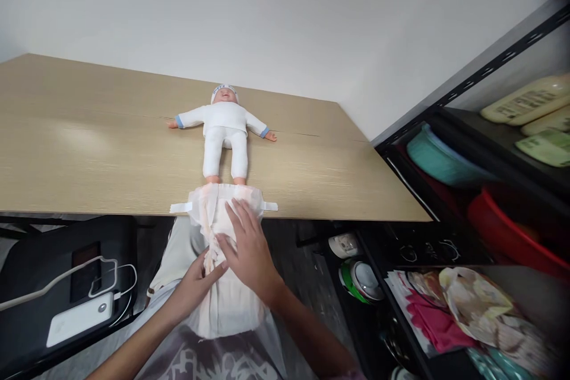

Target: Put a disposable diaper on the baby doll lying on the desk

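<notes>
An unfolded white diaper lies lengthwise from the table's front edge down over the lap, its two side tabs spread out at the top. My left hand pinches the ruffled edge at the diaper's left middle between thumb and fingers. On the diaper's upper right part rests my right hand, fingers stretched out and the thumb reaching the ruffle. Just beyond the diaper, a baby doll in a white suit and cap lies on its back, arms spread, feet at the diaper's top edge.
The doll lies on a wooden table against a wall. To the left, a white power bank with a cable sits on a black seat. Shelves at right hold a teal basin, a red basin, cloths and bags.
</notes>
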The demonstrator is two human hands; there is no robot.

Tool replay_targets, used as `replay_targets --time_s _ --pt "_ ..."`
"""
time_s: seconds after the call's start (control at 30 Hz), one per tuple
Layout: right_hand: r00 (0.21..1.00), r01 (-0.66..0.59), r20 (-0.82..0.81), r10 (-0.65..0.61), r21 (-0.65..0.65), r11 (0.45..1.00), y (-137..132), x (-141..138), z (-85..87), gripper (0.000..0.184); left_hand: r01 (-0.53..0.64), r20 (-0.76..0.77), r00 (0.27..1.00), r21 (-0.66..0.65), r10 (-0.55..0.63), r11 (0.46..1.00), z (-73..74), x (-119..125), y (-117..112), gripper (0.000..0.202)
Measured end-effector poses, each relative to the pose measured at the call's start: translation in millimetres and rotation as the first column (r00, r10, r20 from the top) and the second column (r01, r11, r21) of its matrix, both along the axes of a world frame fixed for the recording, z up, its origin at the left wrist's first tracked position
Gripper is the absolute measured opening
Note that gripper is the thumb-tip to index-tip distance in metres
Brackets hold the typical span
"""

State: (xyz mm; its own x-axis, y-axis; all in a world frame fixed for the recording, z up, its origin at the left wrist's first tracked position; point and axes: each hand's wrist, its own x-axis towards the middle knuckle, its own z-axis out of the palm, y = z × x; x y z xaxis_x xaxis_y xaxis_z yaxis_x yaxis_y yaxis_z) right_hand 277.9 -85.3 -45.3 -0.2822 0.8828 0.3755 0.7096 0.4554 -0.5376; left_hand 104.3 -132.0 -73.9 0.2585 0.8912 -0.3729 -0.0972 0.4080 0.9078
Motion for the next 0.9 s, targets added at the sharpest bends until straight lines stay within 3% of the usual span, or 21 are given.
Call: replay_targets --time_s 0.13,0.2,0.27,0.33,0.43,0.5,0.6,0.73,0.83,0.9 --pt "0.993 -0.069 0.097 0.072 -0.041 0.997 36 -10 -16.7 0.07 0.152 -0.204 0.97 0.089 -0.131 0.984 5.1 -29 3 0.054" --pt "0.991 -0.072 0.115 0.076 -0.038 0.997 41 -10 -27.3 0.069 0.273 -0.396 0.899 0.172 -0.187 0.947 16.5 -53 16 0.042" --pt "0.99 -0.069 0.119 0.072 -0.027 0.997 42 -9 -34.0 0.068 0.365 -0.587 0.799 0.307 -0.127 0.879 33.2 -79 41 0.033" --pt "0.991 -0.065 0.113 0.067 -0.02 0.998 41 -9 -36.5 0.068 0.407 -0.71 0.7 0.481 0.073 0.777 52.3 -97 78 0.031" --pt "0.992 -0.061 0.107 0.062 -0.016 0.998 41 -10 -36.1 0.068 0.554 -0.768 0.519 0.637 0.376 0.536 76.9 -100 145 0.034" --pt "0.992 -0.061 0.109 0.062 -0.017 0.998 41 -10 -35.5 0.068 0.732 -0.816 0.408 0.56 0.409 0.389 86.0 -86 186 0.058" --pt "0.991 -0.06 0.118 0.063 -0.029 0.998 41 -10 -34.9 0.065 0.902 -0.887 0.287 0.378 0.362 0.209 86.7 -54 229 0.079" --pt "0.991 -0.066 0.11 0.07 -0.042 0.997 42 -7 -34.4 0.063 0.959 -0.931 0.263 0.28 0.252 0.033 74.7 -24 258 0.082" --pt "0.992 -0.073 0.101 0.077 -0.047 0.996 42 -6 -33.9 0.059 0.95 -0.932 0.312 0.311 0.184 -0.036 68.3 -17 271 0.067" --pt "0.993 -0.073 0.095 0.077 -0.048 0.996 41 -5 -32.3 0.056 0.926 -0.914 0.377 0.374 0.148 -0.051 67.2 -15 278 0.047"
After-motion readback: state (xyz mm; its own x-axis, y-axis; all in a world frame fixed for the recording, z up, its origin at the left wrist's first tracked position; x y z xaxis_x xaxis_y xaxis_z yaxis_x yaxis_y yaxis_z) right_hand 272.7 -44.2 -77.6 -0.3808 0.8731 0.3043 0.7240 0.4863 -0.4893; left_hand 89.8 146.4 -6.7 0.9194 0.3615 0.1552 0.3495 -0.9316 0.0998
